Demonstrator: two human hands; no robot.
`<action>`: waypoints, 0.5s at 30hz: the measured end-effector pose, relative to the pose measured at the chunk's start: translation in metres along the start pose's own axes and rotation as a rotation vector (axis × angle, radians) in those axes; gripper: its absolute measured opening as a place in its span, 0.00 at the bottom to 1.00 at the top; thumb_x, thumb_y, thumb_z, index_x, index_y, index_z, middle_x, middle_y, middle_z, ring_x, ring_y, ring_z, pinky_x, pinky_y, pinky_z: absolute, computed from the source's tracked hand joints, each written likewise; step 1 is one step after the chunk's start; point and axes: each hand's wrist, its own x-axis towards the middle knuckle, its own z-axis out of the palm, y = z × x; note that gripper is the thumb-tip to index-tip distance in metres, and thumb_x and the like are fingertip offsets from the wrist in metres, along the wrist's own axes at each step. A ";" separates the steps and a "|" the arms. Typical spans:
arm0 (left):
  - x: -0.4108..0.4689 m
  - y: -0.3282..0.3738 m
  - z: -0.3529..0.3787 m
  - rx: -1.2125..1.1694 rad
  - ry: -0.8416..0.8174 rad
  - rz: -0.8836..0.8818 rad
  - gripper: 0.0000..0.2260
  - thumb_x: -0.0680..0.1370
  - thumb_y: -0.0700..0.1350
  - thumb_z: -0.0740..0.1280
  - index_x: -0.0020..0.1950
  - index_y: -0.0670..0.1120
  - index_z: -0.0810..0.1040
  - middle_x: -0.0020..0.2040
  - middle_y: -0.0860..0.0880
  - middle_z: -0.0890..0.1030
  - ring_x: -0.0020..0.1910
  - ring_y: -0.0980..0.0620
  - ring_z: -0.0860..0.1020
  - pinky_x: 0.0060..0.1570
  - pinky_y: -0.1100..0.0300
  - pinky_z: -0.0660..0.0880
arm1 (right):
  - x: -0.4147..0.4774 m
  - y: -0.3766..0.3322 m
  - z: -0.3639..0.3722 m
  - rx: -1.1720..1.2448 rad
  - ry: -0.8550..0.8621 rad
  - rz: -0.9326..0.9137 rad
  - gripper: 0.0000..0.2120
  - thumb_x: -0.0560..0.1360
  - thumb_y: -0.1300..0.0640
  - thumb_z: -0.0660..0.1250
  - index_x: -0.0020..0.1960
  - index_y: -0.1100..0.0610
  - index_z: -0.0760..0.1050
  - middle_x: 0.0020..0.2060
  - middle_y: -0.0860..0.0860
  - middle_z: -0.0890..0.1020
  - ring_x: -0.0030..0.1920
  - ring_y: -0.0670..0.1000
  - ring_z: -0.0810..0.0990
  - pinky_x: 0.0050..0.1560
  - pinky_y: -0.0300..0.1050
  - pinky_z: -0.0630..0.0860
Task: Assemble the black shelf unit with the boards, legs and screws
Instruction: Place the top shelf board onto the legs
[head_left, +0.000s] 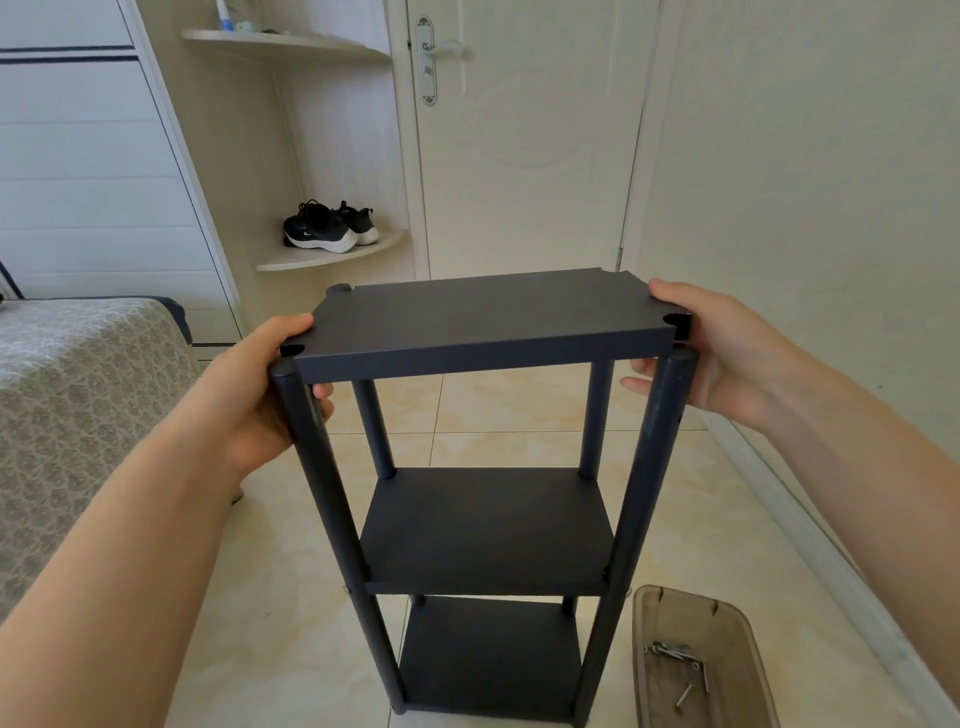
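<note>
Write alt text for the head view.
The left hand and right hand hold the top board by its ends over the legs of a black shelf unit whose two lower boards are in place. A brownish tray of screws sits on the tiled floor at lower right.

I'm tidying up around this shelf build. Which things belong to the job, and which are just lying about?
Job: top board, gripped by left hand and right hand; legs; middle board; bottom board; screws in the brown tray.
Lying about: black shoes on the corner shelf; bed.
</note>
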 end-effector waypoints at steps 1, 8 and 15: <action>0.000 0.002 0.001 0.003 0.008 0.006 0.13 0.80 0.53 0.67 0.59 0.46 0.76 0.35 0.49 0.77 0.29 0.54 0.72 0.39 0.58 0.72 | 0.000 -0.001 0.000 0.020 -0.014 0.005 0.10 0.78 0.47 0.67 0.53 0.53 0.79 0.35 0.49 0.82 0.33 0.50 0.82 0.39 0.49 0.83; 0.001 0.005 0.001 0.033 0.041 0.010 0.13 0.79 0.53 0.68 0.59 0.47 0.75 0.40 0.49 0.77 0.35 0.53 0.73 0.39 0.59 0.72 | 0.004 0.005 0.002 0.036 0.027 0.023 0.11 0.78 0.49 0.67 0.55 0.55 0.78 0.38 0.49 0.83 0.31 0.49 0.83 0.33 0.47 0.82; -0.001 0.001 0.001 0.064 0.024 -0.022 0.12 0.79 0.53 0.68 0.56 0.45 0.77 0.34 0.48 0.79 0.35 0.52 0.74 0.42 0.58 0.73 | 0.005 0.015 -0.003 0.031 0.056 0.066 0.09 0.78 0.51 0.67 0.54 0.56 0.76 0.33 0.50 0.84 0.30 0.49 0.83 0.31 0.47 0.82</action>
